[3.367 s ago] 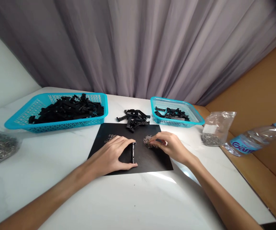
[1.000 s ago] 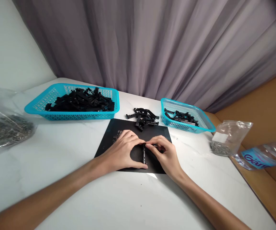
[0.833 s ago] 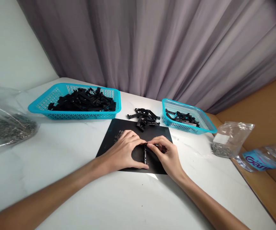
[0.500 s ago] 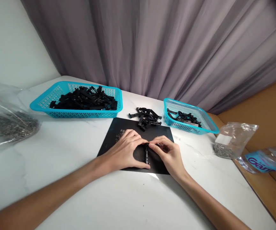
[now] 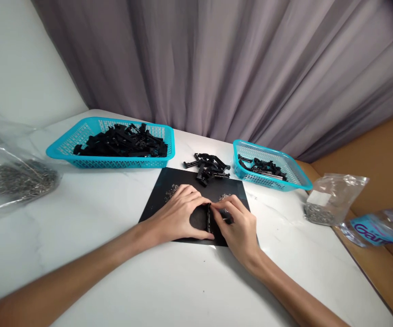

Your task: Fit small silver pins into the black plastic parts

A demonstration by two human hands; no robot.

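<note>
A slim black plastic part (image 5: pixel 209 220) stands lengthwise on the black mat (image 5: pixel 155 193). My left hand (image 5: pixel 179 213) grips it by its two ends, index finger at the far end and thumb at the near end. My right hand (image 5: pixel 239 222) has its thumb and index finger pinched at the part's far end; whatever sits between those fingertips is too small to make out. Small metal pieces lie in one pile (image 5: pixel 171 191) beyond my left hand and another pile (image 5: pixel 225 197) beyond my right hand.
A large blue basket (image 5: pixel 121 162) of black parts stands back left, a smaller blue basket (image 5: pixel 267 182) back right. Between them lies a heap of black parts (image 5: pixel 210 169). Plastic bags of metal pieces (image 5: pixel 22 179) (image 5: pixel 320 211) flank the table; a bottle (image 5: pixel 376 227) lies far right.
My right hand has shifted slightly and turned at the part's far end, uncovering the right pile of metal pieces. My left hand keeps its hold on the black part.
</note>
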